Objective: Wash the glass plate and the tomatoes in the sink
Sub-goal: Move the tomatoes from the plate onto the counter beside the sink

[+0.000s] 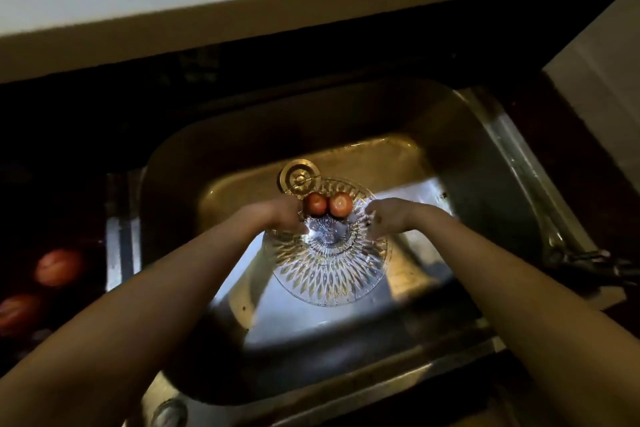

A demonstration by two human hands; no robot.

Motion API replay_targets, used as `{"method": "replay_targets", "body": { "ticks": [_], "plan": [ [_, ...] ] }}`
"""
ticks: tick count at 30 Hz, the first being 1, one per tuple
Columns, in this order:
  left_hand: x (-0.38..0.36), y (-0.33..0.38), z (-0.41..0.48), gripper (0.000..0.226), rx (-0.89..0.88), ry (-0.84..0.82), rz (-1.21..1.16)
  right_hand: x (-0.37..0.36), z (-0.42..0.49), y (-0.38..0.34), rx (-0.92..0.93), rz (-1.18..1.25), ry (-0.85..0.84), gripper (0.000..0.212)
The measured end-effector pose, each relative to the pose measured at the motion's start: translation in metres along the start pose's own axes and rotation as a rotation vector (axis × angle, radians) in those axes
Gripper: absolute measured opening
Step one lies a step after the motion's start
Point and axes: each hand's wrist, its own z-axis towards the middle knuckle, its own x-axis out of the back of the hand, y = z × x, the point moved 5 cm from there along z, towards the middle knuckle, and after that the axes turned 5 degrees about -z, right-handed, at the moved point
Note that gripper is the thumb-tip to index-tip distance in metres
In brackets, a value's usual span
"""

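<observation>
The left hand [288, 218] and the right hand [385, 218] each grip a side rim of the glass plate [329, 274] with curled fingers, over the middle of the sink [502, 139]. Two tomatoes [316, 203] lie touching at the plate's far edge, just beside the drain [297, 178].

The clear cut-glass round plate [329, 270] glitters with faceted ridges; the brushed stainless-steel sink [485, 156] looks dull; two smooth red tomatoes [327, 203] shine.

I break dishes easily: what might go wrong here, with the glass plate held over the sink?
The two red tomatoes sit by the far rim of the round cut-glass plate; a tilt may roll them into the steel sink. The left hand and right hand grip only its rim, so it might slip and crack.
</observation>
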Motion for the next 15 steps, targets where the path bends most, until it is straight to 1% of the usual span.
{"method": "replay_targets", "body": {
  "ticks": [3,5,10,15],
  "plan": [
    [0.000,-0.002,0.019,0.043,0.036,0.139,-0.083,0.004,0.019,0.000,0.043,0.050,0.218,0.067],
    [-0.002,-0.003,0.028,0.033,0.050,0.215,-0.108,0.004,0.027,-0.003,0.074,0.085,0.317,0.066],
    [-0.016,0.001,0.042,0.033,0.082,0.312,-0.235,-0.002,0.043,-0.008,0.111,0.100,0.432,0.067],
    [-0.022,0.002,0.052,0.043,0.074,0.425,-0.335,-0.004,0.054,-0.010,0.133,0.064,0.480,0.064]
  ]
}}
